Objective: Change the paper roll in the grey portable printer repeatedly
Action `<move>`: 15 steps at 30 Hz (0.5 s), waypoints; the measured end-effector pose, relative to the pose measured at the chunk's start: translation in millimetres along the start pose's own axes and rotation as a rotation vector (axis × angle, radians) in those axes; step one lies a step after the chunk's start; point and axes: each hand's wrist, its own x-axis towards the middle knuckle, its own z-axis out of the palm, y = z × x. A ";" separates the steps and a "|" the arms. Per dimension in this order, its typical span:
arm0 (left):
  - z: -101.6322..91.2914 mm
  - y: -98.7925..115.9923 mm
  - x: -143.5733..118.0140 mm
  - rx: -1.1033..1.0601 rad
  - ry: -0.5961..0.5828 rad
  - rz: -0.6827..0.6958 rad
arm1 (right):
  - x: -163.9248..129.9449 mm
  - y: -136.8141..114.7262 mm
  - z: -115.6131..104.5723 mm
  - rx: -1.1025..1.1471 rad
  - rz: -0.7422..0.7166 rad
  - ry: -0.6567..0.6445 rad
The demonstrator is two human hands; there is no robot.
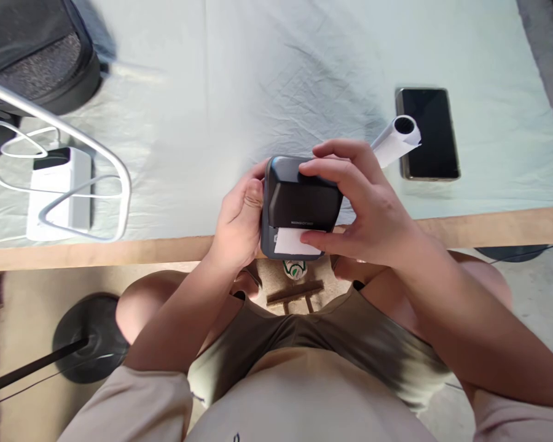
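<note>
Head camera looks down on a small dark printer [299, 205] held over the near edge of the table [166, 248], just above the person's lap, with a short white slip of paper [295, 241] sticking out of its near face. The left hand [239, 224] is curled around the printer's left side, thumb up along the edge, gripping it. The right hand [359, 205] lies over the top and right side, fingers [327, 169] spread across the lid and closed on the body, so both hands have hold of the same thing. Judging from this grip, the step in hand is handling the lid or the paper slip; doing it well would mean keeping the left hand firm as the anchor, pressing evenly with the right fingers, and keeping the slip straight so it does not crease or jam. Just behind the right hand a roll of white paper [396, 138] lies on the pale cloth [258, 73], partly over a dark phone [428, 132]. Well to the left sit a white power bank [59, 193] with white cables [9, 153] looped near it, and a dark bag [32, 49] in the far corner. A black stand base [90, 337] rests on the floor below.
</note>
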 end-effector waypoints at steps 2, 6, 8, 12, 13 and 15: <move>-0.8 -2.9 0.6 0.001 0.003 0.008 | 0.4 -0.1 0.7 0.001 -0.008 0.005; 2.3 -4.9 2.3 -0.015 0.033 -0.003 | 5.3 -2.8 3.3 0.001 -0.091 0.109; 6.1 -3.7 2.6 -0.034 0.072 -0.048 | 9.4 -4.7 3.9 -0.043 -0.124 0.216; 9.2 -1.9 1.7 -0.090 0.030 -0.102 | 16.5 -6.1 4.7 -0.112 -0.047 0.519; 8.2 -2.4 1.5 -0.097 -0.006 -0.093 | 17.7 -5.9 5.2 -0.116 -0.011 0.588; 4.5 -4.4 2.0 -0.097 -0.074 -0.067 | 19.8 -5.7 5.9 -0.101 0.055 0.652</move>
